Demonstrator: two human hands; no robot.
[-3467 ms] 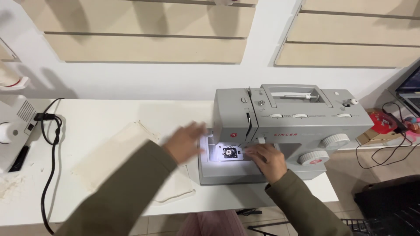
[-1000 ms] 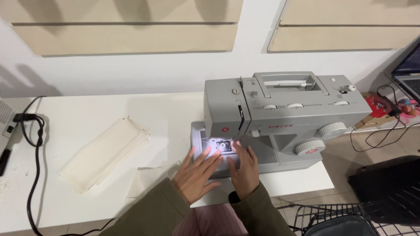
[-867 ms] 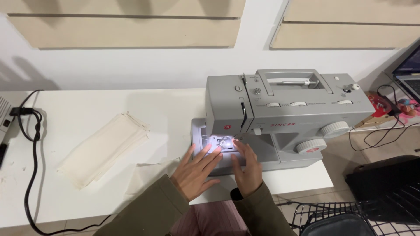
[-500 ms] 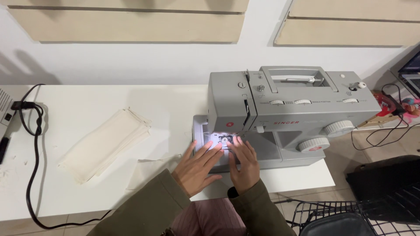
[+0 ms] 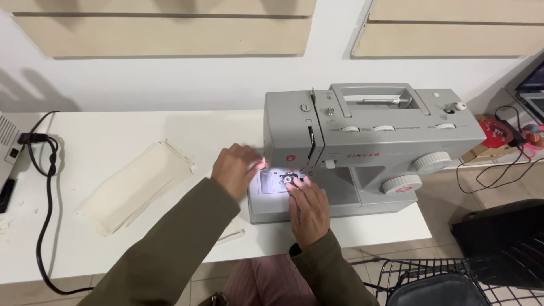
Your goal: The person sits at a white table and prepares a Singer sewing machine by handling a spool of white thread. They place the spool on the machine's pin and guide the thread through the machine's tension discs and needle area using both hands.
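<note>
My right hand (image 5: 309,207) lies flat, fingers spread, on the lit needle plate (image 5: 286,180) of the boxy grey sewing machine (image 5: 368,141). My left hand (image 5: 235,168) hovers loosely curled, empty, beside it. Folded cream cloth (image 5: 136,186) lies on the smooth white desk (image 5: 113,136).

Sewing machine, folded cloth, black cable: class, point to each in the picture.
sewing machine (image 5: 385,148), head view, grey front panel.
folded cloth (image 5: 136,187), head view, middle of the cream stack.
black cable (image 5: 44,226), head view, stretch along the table's left.

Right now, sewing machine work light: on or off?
On. The sewing machine throws a bright glow on its needle plate, lighting the left hand's fingertips.
</note>
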